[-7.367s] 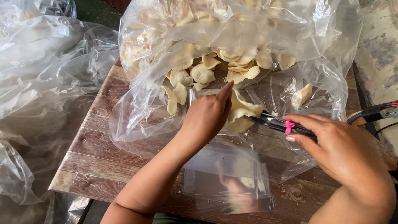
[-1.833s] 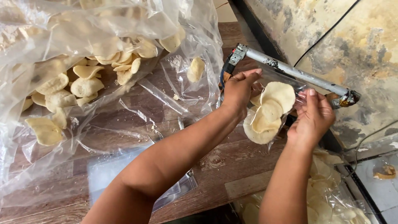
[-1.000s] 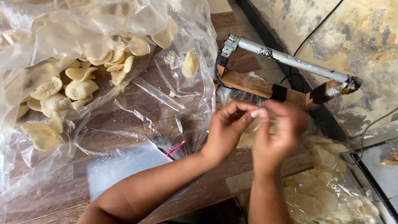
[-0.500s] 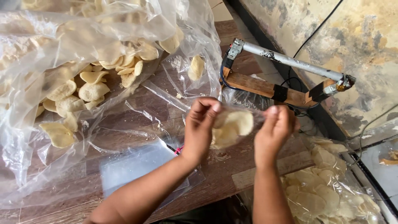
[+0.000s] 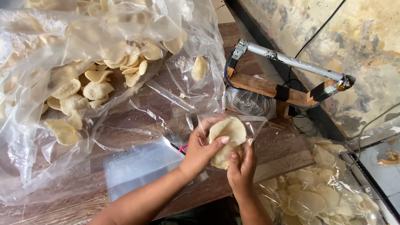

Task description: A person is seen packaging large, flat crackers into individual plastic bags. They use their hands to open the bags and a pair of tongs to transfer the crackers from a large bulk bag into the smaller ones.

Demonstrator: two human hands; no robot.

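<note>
A small clear plastic bag of pale round crackers (image 5: pixel 230 130) is held over the wooden table (image 5: pixel 146 104) near its front edge. My left hand (image 5: pixel 201 146) wraps its left side, thumb across the crackers. My right hand (image 5: pixel 242 166) grips the bag from below, thumb on its lower edge. The bag's open top points up and away from me. A stack of empty clear bags (image 5: pixel 137 164) lies just left of my left wrist, with a pink-tipped tool (image 5: pixel 182 148) partly hidden beside it.
A large clear sack of loose crackers (image 5: pixel 91 62) covers the table's left and back. A bar heat sealer on a wooden base (image 5: pixel 287 79) stands at the right by the stained wall (image 5: pixel 354 37). Filled cracker bags (image 5: pixel 316 196) lie low at the right.
My hands have brought the small cracker bag back from the sealer toward me and lower. They were apart at its top corners; now both close in around the bag's body.
</note>
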